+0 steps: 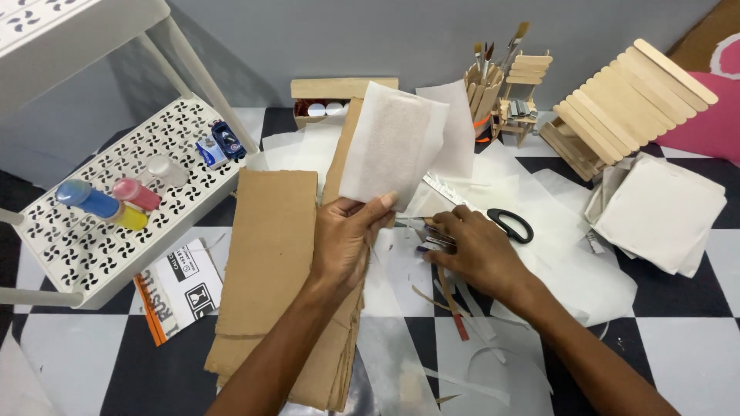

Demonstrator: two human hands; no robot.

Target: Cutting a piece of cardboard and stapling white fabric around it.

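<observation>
My left hand (pixel 344 235) holds up a rectangular sheet of white tissue-like paper (pixel 391 142), pinching its lower edge above a stack of brown cardboard pieces (pixel 271 246). My right hand (pixel 472 246) rests palm down on the white paper scraps to the right, fingers curled over a small flat object that I cannot make out. Black-handled scissors (pixel 510 223) lie just beyond the right hand's fingers.
A white perforated shelf (pixel 116 231) at left carries paint bottles (pixel 100 202). At the back stand a wooden-stick brush holder (pixel 484 88) and a wooden-stick structure (pixel 617 108). Folded white paper (pixel 663 212) lies at right. Paper strips litter the black-and-white checkered floor (pixel 678 339).
</observation>
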